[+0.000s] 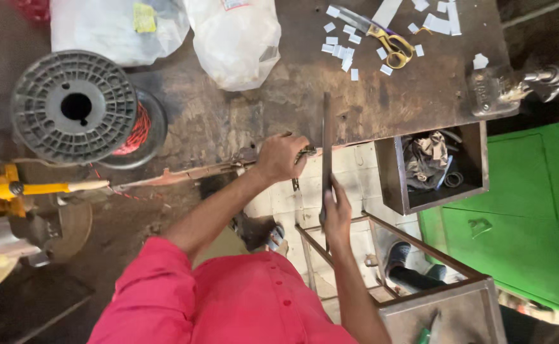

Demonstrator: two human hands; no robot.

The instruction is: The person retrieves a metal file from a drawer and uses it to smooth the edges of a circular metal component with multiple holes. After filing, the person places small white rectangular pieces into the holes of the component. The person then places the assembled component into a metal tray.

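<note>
A worn, dark workbench [241,114] is seen over a pale tiled floor [356,172] — flanked by a green cabinet [521,216] and lit evenly.

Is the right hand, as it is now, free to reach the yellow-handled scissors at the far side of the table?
Probably not at once. The right hand grips a long dark flat metal bar, so it is occupied. The yellow-handled scissors lie uncovered among white paper scraps, with bare worn metal table between.

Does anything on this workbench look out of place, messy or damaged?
Small white paper scraps lie scattered around the yellow-handled scissors at the bench's far end. The open drawer holds crumpled cloth. The bench top is stained and worn. The left hand and right hand grip a long flat tool normally.
</note>
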